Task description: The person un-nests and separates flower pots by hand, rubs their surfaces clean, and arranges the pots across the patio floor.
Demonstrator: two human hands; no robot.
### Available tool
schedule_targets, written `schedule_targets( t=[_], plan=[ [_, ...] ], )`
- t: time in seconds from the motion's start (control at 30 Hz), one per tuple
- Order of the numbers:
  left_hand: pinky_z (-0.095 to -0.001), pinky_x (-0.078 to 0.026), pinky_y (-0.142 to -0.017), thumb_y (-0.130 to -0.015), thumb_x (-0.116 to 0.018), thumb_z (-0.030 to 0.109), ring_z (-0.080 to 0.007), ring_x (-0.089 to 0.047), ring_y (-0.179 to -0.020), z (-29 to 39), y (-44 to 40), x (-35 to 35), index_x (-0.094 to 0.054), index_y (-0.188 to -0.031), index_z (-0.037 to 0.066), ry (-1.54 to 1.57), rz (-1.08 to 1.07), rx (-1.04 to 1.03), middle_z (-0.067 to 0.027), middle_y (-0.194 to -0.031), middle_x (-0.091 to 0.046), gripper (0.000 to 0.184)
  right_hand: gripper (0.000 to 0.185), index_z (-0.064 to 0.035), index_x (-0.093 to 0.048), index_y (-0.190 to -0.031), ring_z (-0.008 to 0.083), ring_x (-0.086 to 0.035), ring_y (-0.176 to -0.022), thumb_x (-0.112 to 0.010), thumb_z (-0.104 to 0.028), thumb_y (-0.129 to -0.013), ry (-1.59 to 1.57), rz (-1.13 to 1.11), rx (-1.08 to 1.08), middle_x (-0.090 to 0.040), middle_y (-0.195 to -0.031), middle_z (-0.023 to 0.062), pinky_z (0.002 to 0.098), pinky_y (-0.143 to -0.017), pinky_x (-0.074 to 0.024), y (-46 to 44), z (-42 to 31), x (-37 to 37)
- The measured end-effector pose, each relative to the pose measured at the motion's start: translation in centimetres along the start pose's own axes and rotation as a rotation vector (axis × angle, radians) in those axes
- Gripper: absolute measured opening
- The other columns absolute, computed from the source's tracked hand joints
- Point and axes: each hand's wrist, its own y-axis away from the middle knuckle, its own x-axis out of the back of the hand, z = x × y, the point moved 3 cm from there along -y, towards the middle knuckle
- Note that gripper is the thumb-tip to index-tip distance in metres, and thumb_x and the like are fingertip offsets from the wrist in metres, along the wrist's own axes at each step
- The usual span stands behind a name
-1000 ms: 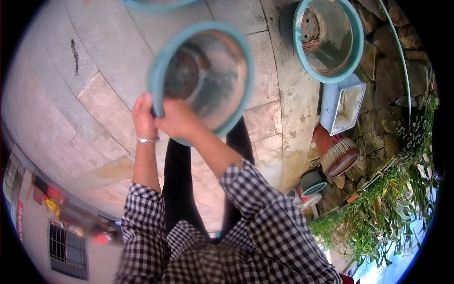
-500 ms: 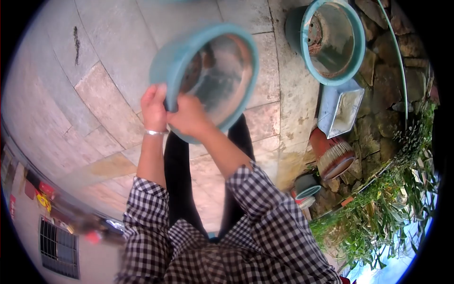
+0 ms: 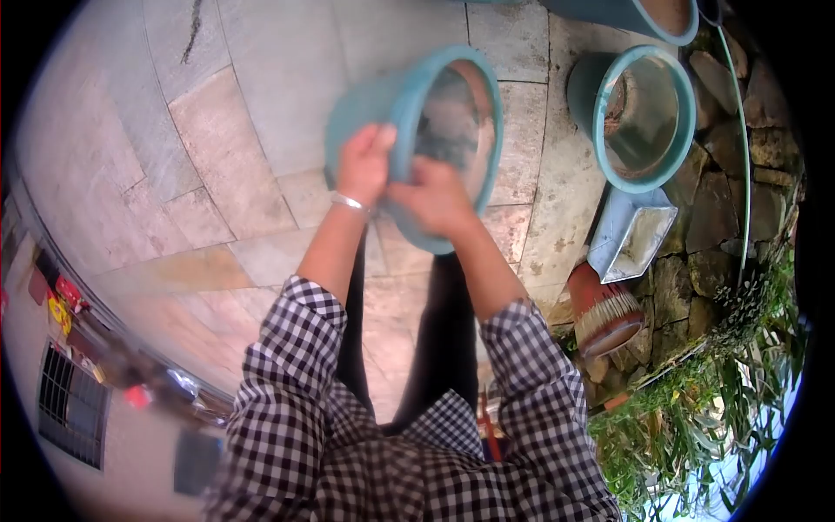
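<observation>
Pinching the teal pot's rim (image 3: 415, 91), the left hand (image 3: 363, 165) has fingers outside, the right hand (image 3: 437, 198) inside.

The round teal pot (image 3: 358, 109) before you looked like matt plastic, smeared inside. You wore a checked black-and-white shirt (image 3: 287, 374) of matt cloth and a shiny silver metal bracelet (image 3: 347, 202). The pale stone paving (image 3: 270, 78) looked fairly smooth, the brown stones (image 3: 711, 211) rough.

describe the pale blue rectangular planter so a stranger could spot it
Find the rough brown stonework at the picture's right. Beside it, between a round teal pot and a reddish-brown pot with pale streaks, is the pale blue rectangular planter. Its straight sides and corners set it apart from both round neighbours.
</observation>
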Motion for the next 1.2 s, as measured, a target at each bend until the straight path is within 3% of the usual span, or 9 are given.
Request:
schedule_targets(
  t=[0.17,0.3,0.4,0.5,0.53,0.63,1.13,1.2],
  plan=[
    [-0.0291,-0.044,-0.067,-0.094,-0.054,0.021,-0.0109,-0.048,-0.073,-1.7,-0.1,2.1,-0.061,-0.090,0.004,0.093,0.054,0.000,0.0004,-0.080,-0.058,0.019,0.026,0.0014,-0.065,-0.095,0.0164,-0.065,-0.078,-0.068,-0.016,-0.076,0.365,-0.070,0.023,-0.068,-0.085,0.0139,0.0323,-0.068,-0.0514,-0.8,-0.6,-0.6],
    [-0.0242,-0.044,-0.064,-0.095,-0.053,0.020,-0.0092,-0.052,-0.072,-0.9,0.6,2.2,-0.061,-0.090,0.004,0.081,0.219,0.080,0.0002,-0.080,-0.059,0.019,0.030,0.0016,-0.064,-0.097,0.0166,-0.065,-0.078,-0.069,-0.019,-0.076,0.294,-0.016,0.041,-0.068,-0.085,0.0134,0.0321,-0.068,-0.0511,-1.0,-0.9,-1.8],
    [-0.0334,-0.045,-0.065,-0.095,-0.051,0.023,-0.0163,-0.053,-0.070,0.5,0.8,-0.2,-0.057,-0.085,0.003,-0.030,0.144,0.006,-0.0079,-0.075,-0.059,0.022,0.031,0.0023,-0.063,-0.098,0.0158,-0.065,-0.079,-0.070,-0.018,-0.076,0.208,0.025,0.001,-0.068,-0.084,0.0121,0.0313,-0.069,-0.0511,-0.6,0.0,-0.4],
    [-0.0359,-0.043,-0.062,-0.093,-0.052,0.026,-0.0258,-0.049,-0.062,3.9,1.6,-2.9,-0.053,-0.081,0.004,-0.385,0.077,-0.071,-0.0149,-0.069,-0.055,0.025,0.034,0.0031,-0.061,-0.101,0.0149,-0.064,-0.080,-0.071,-0.018,-0.076,0.099,0.070,-0.025,-0.067,-0.086,0.0103,0.0297,-0.070,-0.0510,1.0,-1.3,1.1],
    [-0.0395,-0.042,-0.059,-0.093,-0.052,0.029,-0.0344,-0.046,-0.060,4.1,1.5,-3.7,-0.050,-0.079,0.004,-0.327,0.082,-0.155,-0.0185,-0.067,-0.050,0.028,0.036,0.0034,-0.060,-0.103,0.0147,-0.063,-0.080,-0.071,-0.018,-0.076,0.004,0.082,-0.012,-0.067,-0.087,0.0100,0.0290,-0.070,-0.0509,1.1,-0.7,1.3],
    [-0.0410,-0.042,-0.058,-0.093,-0.051,0.030,-0.0377,-0.049,-0.062,5.0,0.7,-4.2,-0.051,-0.078,0.004,-0.345,0.019,-0.185,-0.0193,-0.068,-0.052,0.030,0.040,0.0047,-0.058,-0.106,0.0142,-0.063,-0.079,-0.073,-0.015,-0.075,-0.054,0.082,0.011,-0.067,-0.091,0.0100,0.0265,-0.070,-0.0503,0.3,-0.4,1.7],
    [-0.0481,-0.041,-0.051,-0.093,-0.050,0.027,-0.0413,-0.054,-0.057,3.5,1.4,-6.3,-0.058,-0.076,0.010,-0.629,0.130,-0.429,-0.0189,-0.061,-0.056,0.025,0.037,0.0038,-0.058,-0.109,0.0118,-0.062,-0.077,-0.069,-0.006,-0.075,0.016,-0.103,0.031,-0.066,-0.090,0.0073,0.0270,-0.066,-0.0515,0.3,1.0,4.5],
    [-0.0480,-0.041,-0.051,-0.093,-0.049,0.026,-0.0412,-0.054,-0.056,2.7,1.8,-6.5,-0.059,-0.078,0.010,-0.611,0.158,-0.383,-0.0189,-0.060,-0.056,0.024,0.035,0.0033,-0.059,-0.108,0.0110,-0.062,-0.077,-0.068,-0.003,-0.075,0.086,-0.163,-0.005,-0.067,-0.090,0.0063,0.0268,-0.067,-0.0517,0.5,1.3,5.1]
  ],
)
